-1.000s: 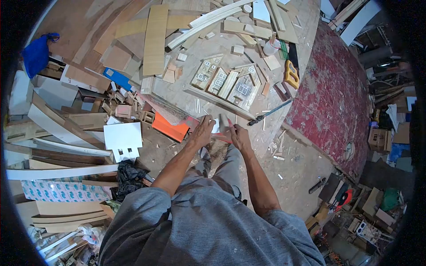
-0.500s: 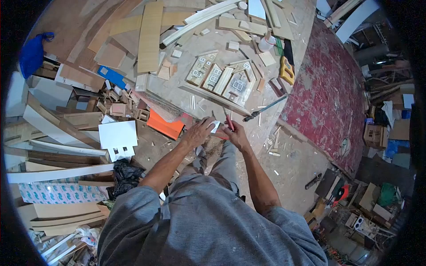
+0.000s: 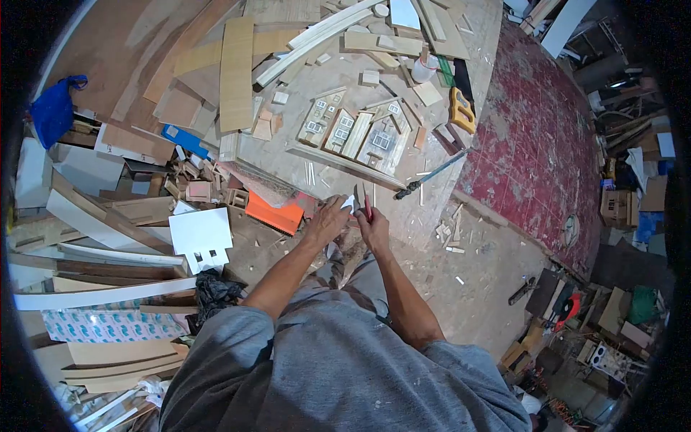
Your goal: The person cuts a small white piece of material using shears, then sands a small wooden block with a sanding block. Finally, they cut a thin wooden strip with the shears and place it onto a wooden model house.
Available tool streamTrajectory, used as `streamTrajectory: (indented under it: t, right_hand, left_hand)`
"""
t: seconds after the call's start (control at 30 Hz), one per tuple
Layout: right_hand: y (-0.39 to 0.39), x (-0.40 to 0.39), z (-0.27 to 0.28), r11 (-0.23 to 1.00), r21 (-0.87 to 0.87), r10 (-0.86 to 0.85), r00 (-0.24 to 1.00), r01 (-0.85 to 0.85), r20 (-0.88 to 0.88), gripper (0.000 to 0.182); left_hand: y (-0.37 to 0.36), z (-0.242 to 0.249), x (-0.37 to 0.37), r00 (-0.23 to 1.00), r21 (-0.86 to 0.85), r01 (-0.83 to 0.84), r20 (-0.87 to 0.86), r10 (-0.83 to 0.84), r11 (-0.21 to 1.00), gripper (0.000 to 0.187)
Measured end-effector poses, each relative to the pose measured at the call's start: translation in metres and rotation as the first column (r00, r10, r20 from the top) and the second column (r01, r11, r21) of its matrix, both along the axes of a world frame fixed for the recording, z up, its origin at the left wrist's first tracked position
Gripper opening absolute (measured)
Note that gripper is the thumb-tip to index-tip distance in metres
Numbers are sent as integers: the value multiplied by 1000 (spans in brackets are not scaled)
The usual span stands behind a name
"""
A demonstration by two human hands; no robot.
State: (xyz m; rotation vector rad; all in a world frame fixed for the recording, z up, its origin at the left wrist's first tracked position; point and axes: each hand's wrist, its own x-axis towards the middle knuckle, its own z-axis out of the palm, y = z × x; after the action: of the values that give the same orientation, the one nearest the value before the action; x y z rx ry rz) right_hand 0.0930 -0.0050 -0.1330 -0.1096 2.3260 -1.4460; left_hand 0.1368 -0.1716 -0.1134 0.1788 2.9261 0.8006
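My left hand (image 3: 329, 218) is closed on a small white piece (image 3: 349, 202), its fingertips pinching the near end. Beside it, my right hand (image 3: 373, 232) grips a red-handled tool (image 3: 368, 207) with a narrow dark pointed end that aims away from me. The tool's tip is right next to the white piece; its exact kind is too small to make out. Just beyond both hands, on the table, lies a small wooden model house front (image 3: 356, 137) with white window frames. Thin white strips (image 3: 309, 173) lie to its left.
A yellow-handled saw (image 3: 461, 109) and a dark rod (image 3: 435, 173) lie right of the model. Boards (image 3: 236, 75) and offcuts cover the table's far left. An orange tray-like piece (image 3: 274, 212) sits left of my hands, near a white panel (image 3: 201, 238) with cut-outs.
Both hands stay together. The red-handled tool has turned more upright and sits closer to the white piece. The whole view has shifted slightly.
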Motion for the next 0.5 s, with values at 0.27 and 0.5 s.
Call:
streamTrajectory:
  t: [0.27, 0.5]
  right_hand:
    - [43, 15, 17, 945, 283, 147, 986, -163, 76, 54]
    - [39, 9, 22, 929, 276, 232, 969, -247, 88, 54]
  left_hand:
    - [2, 0, -3, 1000, 40, -21, -4, 22, 999, 37]
    - [2, -6, -2, 1000, -78, 24, 8, -24, 997, 41]
